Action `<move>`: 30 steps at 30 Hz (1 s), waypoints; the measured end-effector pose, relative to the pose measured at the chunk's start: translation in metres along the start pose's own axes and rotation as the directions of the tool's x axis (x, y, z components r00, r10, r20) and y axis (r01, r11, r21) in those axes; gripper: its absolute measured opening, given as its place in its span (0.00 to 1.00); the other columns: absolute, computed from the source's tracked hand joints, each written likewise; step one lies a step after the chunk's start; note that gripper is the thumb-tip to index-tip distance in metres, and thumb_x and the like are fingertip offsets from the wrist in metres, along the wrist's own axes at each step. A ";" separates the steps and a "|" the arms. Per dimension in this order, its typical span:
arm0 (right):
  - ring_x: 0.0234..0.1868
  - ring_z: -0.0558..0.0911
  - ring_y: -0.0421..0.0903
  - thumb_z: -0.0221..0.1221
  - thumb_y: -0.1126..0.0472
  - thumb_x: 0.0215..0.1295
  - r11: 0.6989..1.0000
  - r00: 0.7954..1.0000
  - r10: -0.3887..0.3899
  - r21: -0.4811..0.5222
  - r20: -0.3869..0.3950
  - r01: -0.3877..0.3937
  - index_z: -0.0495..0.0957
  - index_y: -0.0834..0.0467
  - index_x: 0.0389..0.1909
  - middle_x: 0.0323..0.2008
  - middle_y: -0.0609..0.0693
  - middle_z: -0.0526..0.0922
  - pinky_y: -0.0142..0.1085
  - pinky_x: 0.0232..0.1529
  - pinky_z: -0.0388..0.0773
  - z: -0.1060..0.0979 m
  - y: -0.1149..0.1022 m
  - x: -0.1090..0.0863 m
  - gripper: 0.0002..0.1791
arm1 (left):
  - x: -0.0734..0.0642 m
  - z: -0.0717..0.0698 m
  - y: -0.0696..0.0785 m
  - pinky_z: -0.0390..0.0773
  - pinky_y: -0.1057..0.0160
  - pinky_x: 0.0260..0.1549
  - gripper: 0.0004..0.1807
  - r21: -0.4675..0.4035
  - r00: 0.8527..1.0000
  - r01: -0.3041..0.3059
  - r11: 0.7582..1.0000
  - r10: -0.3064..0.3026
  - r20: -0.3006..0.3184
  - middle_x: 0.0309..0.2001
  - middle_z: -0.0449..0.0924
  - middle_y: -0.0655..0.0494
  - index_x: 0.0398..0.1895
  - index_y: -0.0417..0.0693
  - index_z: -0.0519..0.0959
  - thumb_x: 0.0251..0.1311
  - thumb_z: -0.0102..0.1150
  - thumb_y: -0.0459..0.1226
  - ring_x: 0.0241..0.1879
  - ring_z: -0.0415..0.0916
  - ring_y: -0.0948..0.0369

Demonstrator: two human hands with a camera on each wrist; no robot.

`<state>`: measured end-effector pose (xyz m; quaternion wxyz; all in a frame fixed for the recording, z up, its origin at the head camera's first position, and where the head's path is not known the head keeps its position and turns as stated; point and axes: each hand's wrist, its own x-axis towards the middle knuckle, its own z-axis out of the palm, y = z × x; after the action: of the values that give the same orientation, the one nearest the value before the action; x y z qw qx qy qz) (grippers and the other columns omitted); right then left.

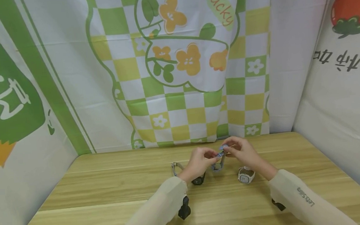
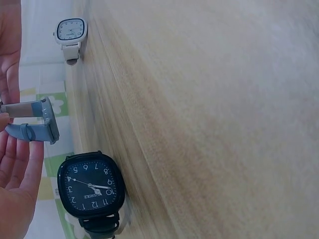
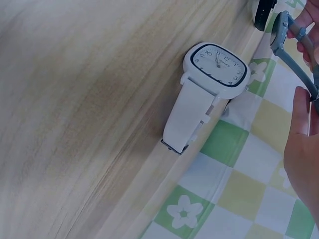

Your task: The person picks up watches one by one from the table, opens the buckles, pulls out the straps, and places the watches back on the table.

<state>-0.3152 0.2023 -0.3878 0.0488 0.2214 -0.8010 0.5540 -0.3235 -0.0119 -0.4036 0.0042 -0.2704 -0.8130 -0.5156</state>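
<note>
Both hands hold a blue-grey wristwatch point(image 1: 217, 167) in the air above the far part of the table. My left hand point(image 1: 200, 161) pinches one part of its strap near the buckle. The right hand point(image 1: 240, 151) pinches the other strap end between thumb and fingers. The case hangs below in the strap's loop, its dial edge-on in the left wrist view. Under the left hand, a black square watch point(image 2: 92, 184) rests on the table, partly hidden in the head view. A white square watch point(image 3: 219, 64) stands below the right hand, its strap buckled.
A greyish strap loop point(image 1: 175, 167) lies left of the black watch, partly covered by the left hand. The wooden table point(image 1: 116, 186) ends at a checked green, yellow and white cloth point(image 1: 196, 115). White printed cloths hang at both sides. Dark devices point(image 1: 184, 209) show under both sleeves.
</note>
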 end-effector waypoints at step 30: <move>0.44 0.88 0.44 0.53 0.69 0.81 0.994 0.997 0.010 0.107 -0.077 -0.001 0.72 0.74 0.64 0.42 0.52 0.85 0.44 0.54 0.86 -0.007 -0.007 0.003 0.17 | -0.002 0.002 0.000 0.84 0.66 0.40 0.07 -0.005 1.000 0.021 1.000 -0.021 -0.006 0.42 0.90 0.45 0.45 0.36 0.88 0.68 0.69 0.31 0.41 0.87 0.56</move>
<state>-0.3161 0.2055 -0.3777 0.0665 0.1997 -0.7684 0.6044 -0.3211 -0.0108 -0.4049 0.0005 -0.2605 -0.8145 -0.5184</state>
